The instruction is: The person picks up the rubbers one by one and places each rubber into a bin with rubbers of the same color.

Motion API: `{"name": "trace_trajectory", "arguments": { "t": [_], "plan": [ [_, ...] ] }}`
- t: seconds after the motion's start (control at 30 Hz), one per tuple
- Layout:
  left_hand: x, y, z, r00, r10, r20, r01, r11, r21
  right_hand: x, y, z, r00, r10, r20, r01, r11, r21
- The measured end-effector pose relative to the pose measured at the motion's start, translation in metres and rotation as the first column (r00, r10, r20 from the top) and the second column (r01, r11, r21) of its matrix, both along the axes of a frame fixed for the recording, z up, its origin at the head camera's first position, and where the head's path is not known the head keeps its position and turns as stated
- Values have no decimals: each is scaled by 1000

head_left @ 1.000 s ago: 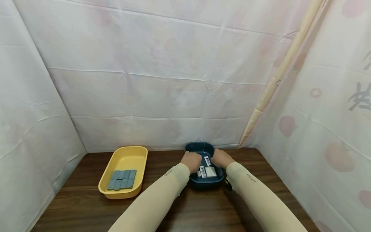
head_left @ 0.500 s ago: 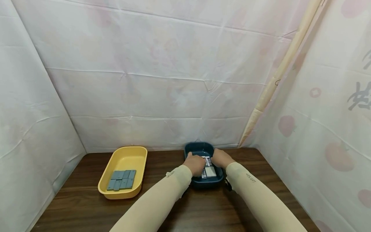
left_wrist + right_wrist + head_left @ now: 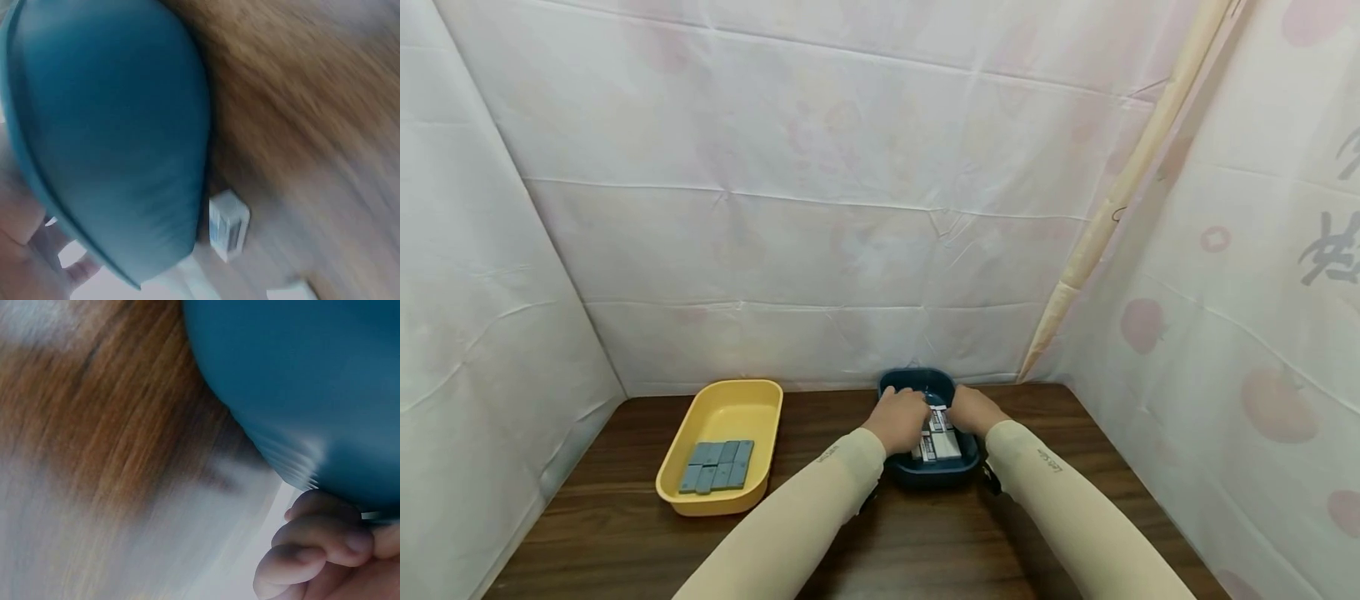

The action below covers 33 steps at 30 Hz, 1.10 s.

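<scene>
A dark blue basin (image 3: 928, 479) holds several white blocks (image 3: 946, 445) with black-and-white printed bands, resembling erasers. My left hand (image 3: 901, 421) reaches over its left side, fingers pointing down inside; in the left wrist view, fingers (image 3: 80, 271) show beyond the rim with gaps between them. My right hand (image 3: 976, 411) stays at the right rim, close to the blocks. From the right wrist, curled fingers (image 3: 294, 565) show past the basin wall (image 3: 306, 375). What either hand holds is hidden. A small white block (image 3: 229, 226) appears on the table beside the basin in the left wrist view.
A yellow basin (image 3: 765, 396) stands to the left with several grey-blue rectangular blocks (image 3: 718, 467) laid flat in rows. Both basins rest on a dark wooden table (image 3: 820, 467). A pale curtain (image 3: 820, 350) closes off the back and sides, with a wrapped pole (image 3: 1078, 267) at right.
My left hand shifts right over the blocks, then back left and slightly up, with its fingers more extended. My right hand stays at the rim. The yellow basin's contents look the same.
</scene>
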<state>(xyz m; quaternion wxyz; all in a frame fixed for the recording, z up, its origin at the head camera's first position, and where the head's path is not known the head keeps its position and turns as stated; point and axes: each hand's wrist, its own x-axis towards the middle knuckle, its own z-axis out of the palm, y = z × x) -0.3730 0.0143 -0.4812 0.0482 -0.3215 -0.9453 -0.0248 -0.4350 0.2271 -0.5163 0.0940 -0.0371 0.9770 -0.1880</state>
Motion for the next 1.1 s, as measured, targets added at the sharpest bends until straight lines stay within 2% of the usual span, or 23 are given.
{"name": "trace_trajectory", "arguments": {
  "t": [0.07,0.17,0.2,0.23,0.33,0.43,0.53,0.67,0.83,0.97,1.1],
  "plan": [
    [-2,-9,5,999,13,-51,-13,1000,0,-2,1,-3,1000,-15,11,15,1000,4],
    [-8,-27,15,991,71,-113,-69,997,21,1,0,-2,999,-52,18,52,999,2],
    [-11,-34,18,988,94,-121,-91,995,33,12,-8,11,996,-80,33,80,997,10],
    [-13,-42,21,986,118,-114,-113,992,50,15,-9,13,996,-87,33,86,996,11],
    [-18,-64,27,985,169,-36,-165,981,98,22,-11,17,996,-88,27,88,996,24],
    [-19,-84,27,972,212,98,-221,971,89,25,-11,19,996,-79,27,78,996,41],
    [-18,-98,20,941,261,215,-272,962,21,25,-10,19,997,-78,26,77,996,39],
    [-11,-106,11,895,311,320,-313,949,-48,23,-8,19,996,-80,31,80,997,20],
    [5,-103,14,851,344,397,-348,935,-63,23,-8,21,998,-52,20,52,999,9],
    [14,-99,17,838,367,405,-360,928,-95,25,-10,23,999,-41,16,41,999,11],
    [13,-99,15,827,379,414,-372,923,-103,25,-12,24,998,-50,26,49,999,19]
  ]
}}
